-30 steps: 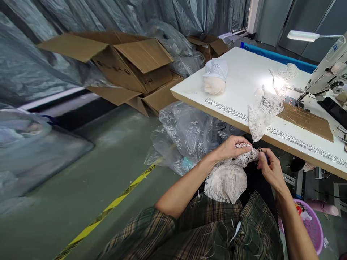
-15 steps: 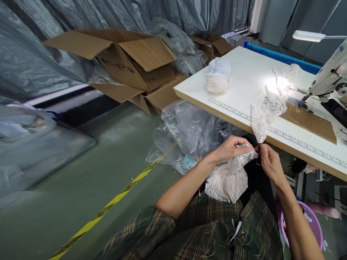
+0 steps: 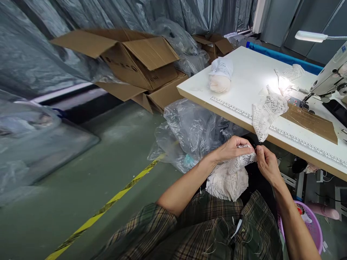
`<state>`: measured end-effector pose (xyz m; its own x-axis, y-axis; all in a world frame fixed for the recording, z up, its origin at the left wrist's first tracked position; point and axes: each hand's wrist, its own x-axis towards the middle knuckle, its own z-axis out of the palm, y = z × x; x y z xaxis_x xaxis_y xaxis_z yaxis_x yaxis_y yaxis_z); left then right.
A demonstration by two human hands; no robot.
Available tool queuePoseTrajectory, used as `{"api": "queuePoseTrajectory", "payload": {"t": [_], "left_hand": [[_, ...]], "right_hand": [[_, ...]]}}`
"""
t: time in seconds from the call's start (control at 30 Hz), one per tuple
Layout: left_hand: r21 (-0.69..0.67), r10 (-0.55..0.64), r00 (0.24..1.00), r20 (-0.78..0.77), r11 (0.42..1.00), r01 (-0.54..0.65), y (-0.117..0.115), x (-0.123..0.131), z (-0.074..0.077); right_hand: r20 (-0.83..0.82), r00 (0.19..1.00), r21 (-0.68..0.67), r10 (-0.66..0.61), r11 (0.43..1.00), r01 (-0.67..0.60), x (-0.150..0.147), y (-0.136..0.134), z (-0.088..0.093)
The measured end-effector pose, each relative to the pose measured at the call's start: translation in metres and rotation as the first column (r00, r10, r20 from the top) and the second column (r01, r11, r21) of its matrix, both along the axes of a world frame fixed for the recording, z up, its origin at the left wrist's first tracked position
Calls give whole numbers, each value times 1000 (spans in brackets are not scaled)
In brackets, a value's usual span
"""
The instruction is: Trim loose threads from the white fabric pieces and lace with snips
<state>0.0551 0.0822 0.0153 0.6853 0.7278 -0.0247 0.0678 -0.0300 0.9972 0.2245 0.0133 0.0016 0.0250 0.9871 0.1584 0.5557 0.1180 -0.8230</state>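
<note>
Pale lace fabric (image 3: 230, 178) hangs over my lap, its upper edge pinched in my left hand (image 3: 233, 148). My right hand (image 3: 268, 162) is closed close beside it, thumb and fingers pressed together around a small dark item too tiny to make out. Both hands are just below the table's front edge. Another lace piece (image 3: 267, 113) lies on the white table (image 3: 241, 72), its tip drooping over the edge above my right hand. The far end of that lace is lit near the sewing machine (image 3: 326, 77).
A stack of pale cups (image 3: 220, 75) stands at the table's left. Open cardboard boxes (image 3: 141, 68) and clear plastic bags (image 3: 189, 126) are beyond and beside the table. A pink basket (image 3: 314, 225) sits low on the right, and yellow tape (image 3: 108, 206) crosses the floor.
My right hand has moved slightly left, nearer my left hand. The tip of the lace on the table now hangs apart from my fingers. The whole view has shifted a little.
</note>
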Motion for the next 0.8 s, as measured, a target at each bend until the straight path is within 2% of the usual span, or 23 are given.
{"api": "queuePoseTrajectory", "payload": {"t": [0.1, 0.2, 0.33, 0.4, 0.47, 0.53, 0.67, 0.73, 0.8], "left_hand": [[-17, -8, 1000, 8, 1000, 8, 0, 0, -4], [-37, -14, 1000, 15, 999, 14, 0, -4, -16], [-26, 53, 995, -89, 998, -56, -1, -16, -40], [-32, 83, 988, -134, 996, -88, -3, -23, -45], [-42, 76, 987, -143, 996, -83, -7, -29, -41], [-49, 20, 992, -126, 998, -26, -11, -33, -29], [7, -106, 993, -53, 994, 106, -23, -35, -1], [123, -35, 998, -43, 992, 40, -28, -34, 5], [235, 78, 997, -24, 969, -70, -31, -33, 4]], "right_hand": [[-150, 989, -41, 16, 999, -22, -3, -5, -1], [-285, 959, -132, 6, 990, -45, -1, -11, 0], [-401, 903, -205, -152, 976, 74, 14, -22, 3], [-430, 875, -191, -221, 970, 151, 22, -25, 5], [-445, 860, -163, -248, 967, 195, 25, -25, 5], [-442, 864, -145, -241, 970, 196, 21, -22, 2], [-441, 886, -159, -142, 984, 78, -4, -17, -9], [-490, 869, -185, -65, 982, -31, -18, -19, -14], [-553, 833, -207, -14, 971, -122, -28, -23, -16]]}}
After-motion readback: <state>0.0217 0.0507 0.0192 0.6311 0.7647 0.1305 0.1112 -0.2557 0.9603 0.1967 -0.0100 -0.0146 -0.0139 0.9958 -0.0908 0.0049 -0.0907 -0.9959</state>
